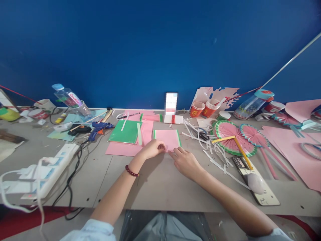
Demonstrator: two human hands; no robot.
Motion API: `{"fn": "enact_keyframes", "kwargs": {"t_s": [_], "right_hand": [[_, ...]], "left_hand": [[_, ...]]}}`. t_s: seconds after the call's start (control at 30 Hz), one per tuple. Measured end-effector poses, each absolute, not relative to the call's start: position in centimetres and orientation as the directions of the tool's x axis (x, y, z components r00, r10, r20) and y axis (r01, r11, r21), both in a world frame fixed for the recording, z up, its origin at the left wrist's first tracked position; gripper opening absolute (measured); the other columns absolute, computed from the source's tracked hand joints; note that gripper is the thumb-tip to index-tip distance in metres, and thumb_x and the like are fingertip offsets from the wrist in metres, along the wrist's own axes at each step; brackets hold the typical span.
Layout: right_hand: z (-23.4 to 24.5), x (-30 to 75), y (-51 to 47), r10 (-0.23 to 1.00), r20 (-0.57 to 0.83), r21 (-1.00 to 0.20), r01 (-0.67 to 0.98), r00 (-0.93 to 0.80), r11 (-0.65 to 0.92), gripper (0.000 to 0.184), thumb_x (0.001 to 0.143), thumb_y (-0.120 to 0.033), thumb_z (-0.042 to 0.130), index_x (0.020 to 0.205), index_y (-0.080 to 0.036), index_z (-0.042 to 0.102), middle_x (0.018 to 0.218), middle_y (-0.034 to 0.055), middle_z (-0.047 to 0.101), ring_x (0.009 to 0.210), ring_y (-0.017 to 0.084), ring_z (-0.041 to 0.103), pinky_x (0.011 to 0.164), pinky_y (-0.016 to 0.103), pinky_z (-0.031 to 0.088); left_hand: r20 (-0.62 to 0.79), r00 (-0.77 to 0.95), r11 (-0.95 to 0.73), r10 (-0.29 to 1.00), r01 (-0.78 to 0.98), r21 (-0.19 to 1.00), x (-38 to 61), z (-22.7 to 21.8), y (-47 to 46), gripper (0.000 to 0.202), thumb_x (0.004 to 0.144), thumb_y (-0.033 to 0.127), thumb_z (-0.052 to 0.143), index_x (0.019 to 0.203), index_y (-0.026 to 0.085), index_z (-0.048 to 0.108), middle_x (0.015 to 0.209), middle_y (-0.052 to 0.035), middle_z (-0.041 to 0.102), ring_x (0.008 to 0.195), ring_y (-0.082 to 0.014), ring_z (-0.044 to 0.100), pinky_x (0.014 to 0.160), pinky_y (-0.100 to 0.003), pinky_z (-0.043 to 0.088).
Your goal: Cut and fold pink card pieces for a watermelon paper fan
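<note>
A pink sheet of paper (167, 138) with green strips along its left and right edges lies flat on the table in front of me. My left hand (153, 149) has its fingers curled together at the paper's near left edge, pinching it. At the near right edge, my right hand (186, 161) is closed with its fingertips on the same paper. The fingers partly hide that near edge. Left of the sheet sits a stack of green paper (125, 131) on larger pink paper (120, 149), with a pale green strip (139, 134) across it.
A blue glue gun (99, 130) and a white power strip (59, 167) with cables are on the left. To the right are white paper strips (220, 149), watermelon-patterned paper fans (229, 135), a folded yellow ruler (242, 150) and a phone (268, 197). Red paper cups (197, 109) stand behind.
</note>
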State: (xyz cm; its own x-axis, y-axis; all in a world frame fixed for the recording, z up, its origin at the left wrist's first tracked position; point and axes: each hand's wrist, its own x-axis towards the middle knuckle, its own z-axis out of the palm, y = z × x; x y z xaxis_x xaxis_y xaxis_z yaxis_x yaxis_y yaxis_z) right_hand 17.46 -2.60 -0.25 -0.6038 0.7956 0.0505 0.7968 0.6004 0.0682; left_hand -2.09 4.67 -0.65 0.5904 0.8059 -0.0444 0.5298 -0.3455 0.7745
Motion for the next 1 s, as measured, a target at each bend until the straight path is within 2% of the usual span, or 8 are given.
{"fn": "enact_keyframes", "kwargs": {"t_s": [0.13, 0.3, 0.5, 0.6, 0.73, 0.87, 1.0], "right_hand": [[-0.3, 17.2, -2.7, 0.801, 0.048, 0.092, 0.801, -0.597, 0.592, 0.035, 0.084, -0.012, 0.047, 0.118, -0.015, 0.053, 0.104, 0.0127, 0.057, 0.099, 0.022, 0.049, 0.070, 0.028, 0.045], [0.1, 17.3, -2.6, 0.799, 0.017, 0.098, 0.796, -0.601, 0.597, 0.032, 0.084, -0.013, 0.046, 0.116, -0.016, 0.052, 0.101, 0.0106, 0.056, 0.096, 0.020, 0.049, 0.065, 0.026, 0.045], [0.4, 17.0, -2.8, 0.795, 0.021, 0.118, 0.791, -0.606, 0.600, 0.040, 0.084, -0.017, 0.047, 0.124, -0.017, 0.046, 0.103, 0.0103, 0.055, 0.097, 0.022, 0.048, 0.067, 0.029, 0.046], [0.1, 16.6, -3.0, 0.788, 0.020, 0.157, 0.781, -0.615, 0.605, 0.040, 0.085, -0.016, 0.045, 0.125, -0.015, 0.046, 0.102, 0.0115, 0.055, 0.096, 0.023, 0.048, 0.067, 0.030, 0.046], [-0.2, 16.4, -3.2, 0.788, 0.032, 0.177, 0.780, -0.615, 0.601, 0.034, 0.087, -0.017, 0.044, 0.120, -0.013, 0.049, 0.099, 0.0116, 0.055, 0.095, 0.024, 0.047, 0.065, 0.031, 0.046], [-0.2, 16.5, -3.2, 0.785, 0.037, 0.178, 0.777, -0.619, 0.604, 0.035, 0.086, -0.017, 0.044, 0.121, -0.014, 0.049, 0.101, 0.0114, 0.055, 0.095, 0.024, 0.047, 0.067, 0.032, 0.047], [-0.3, 16.5, -3.2, 0.792, 0.033, 0.169, 0.784, -0.610, 0.597, 0.043, 0.086, -0.017, 0.046, 0.128, -0.012, 0.044, 0.103, 0.0127, 0.055, 0.098, 0.025, 0.047, 0.069, 0.032, 0.047]], "left_hand": [[0.005, 0.588, -0.398, 0.809, 0.542, 0.740, -2.1, -0.6, 4.7, 0.009, 0.079, 0.023, 0.056, 0.075, 0.017, 0.061, 0.082, -0.0035, 0.060, 0.071, -0.0151, 0.056, 0.066, -0.026, 0.044], [-0.009, 0.580, -0.417, 0.815, 0.597, 0.686, -2.1, -0.2, 4.5, 0.006, 0.079, 0.020, 0.055, 0.076, 0.018, 0.060, 0.083, -0.0032, 0.059, 0.073, -0.0155, 0.055, 0.065, -0.025, 0.043], [-0.023, 0.560, -0.433, 0.828, 0.665, 0.608, -2.1, -0.1, 4.4, 0.007, 0.079, 0.021, 0.057, 0.073, 0.019, 0.059, 0.080, -0.0015, 0.060, 0.071, -0.0149, 0.055, 0.059, -0.024, 0.038], [-0.047, 0.560, -0.413, 0.827, 0.662, 0.625, -2.1, 0.5, 4.4, 0.009, 0.078, 0.023, 0.057, 0.071, 0.018, 0.058, 0.077, -0.0014, 0.061, 0.068, -0.0148, 0.055, 0.059, -0.024, 0.038], [-0.138, 0.549, -0.324, 0.824, 0.658, 0.680, -2.7, 1.9, 4.4, 0.017, 0.077, 0.034, 0.057, 0.073, 0.018, 0.062, 0.075, -0.0027, 0.064, 0.067, -0.0164, 0.057, 0.058, -0.025, 0.041], [-0.197, 0.559, -0.291, 0.806, 0.663, 0.690, -3.8, 2.8, 4.4, 0.013, 0.074, 0.024, 0.052, 0.073, 0.018, 0.064, 0.076, -0.0035, 0.066, 0.064, -0.0156, 0.059, 0.056, -0.023, 0.043], [-0.278, 0.517, -0.198, 0.810, 0.686, 0.700, -4.6, 2.6, 4.2, 0.016, 0.073, 0.025, 0.053, 0.079, 0.018, 0.065, 0.083, -0.0053, 0.066, 0.061, -0.0154, 0.059, 0.045, -0.022, 0.041]]}}
